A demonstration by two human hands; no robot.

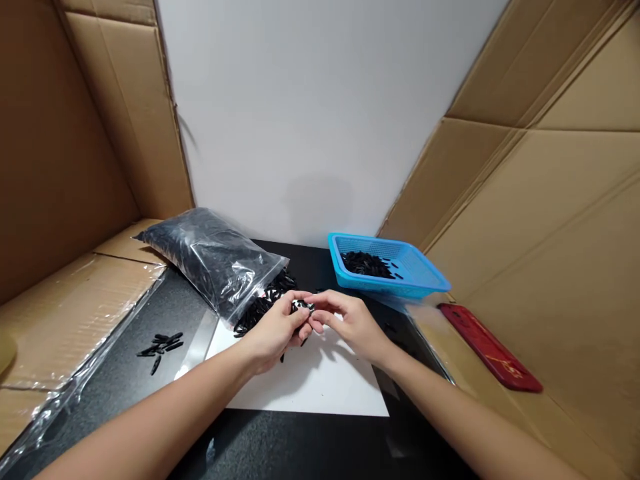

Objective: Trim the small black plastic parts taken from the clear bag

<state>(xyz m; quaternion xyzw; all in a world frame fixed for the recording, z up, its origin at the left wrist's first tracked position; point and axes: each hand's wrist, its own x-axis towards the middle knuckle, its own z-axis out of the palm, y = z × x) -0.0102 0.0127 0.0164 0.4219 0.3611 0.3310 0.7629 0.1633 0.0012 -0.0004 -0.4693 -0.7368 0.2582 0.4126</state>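
Over a white sheet of paper (320,387), my two hands meet. My left hand (280,327) is closed around several small black elongated pieces (296,307), some poking out below the fingers. The thumb and fingertips of my right hand (347,323) are pinched together right beside them; whether a piece sits between those fingertips is too small to make out. Just left of my left hand, a loose heap of the same black pieces (255,315) spills from the mouth of a clear plastic bag (215,257) full of them.
A blue plastic basket (423,273) at the back right holds more black pieces (367,264). A small pile of pieces (161,345) lies on the dark table at left. A red phone-shaped object (490,347) rests at right. Cardboard walls (545,193) stand on both sides.
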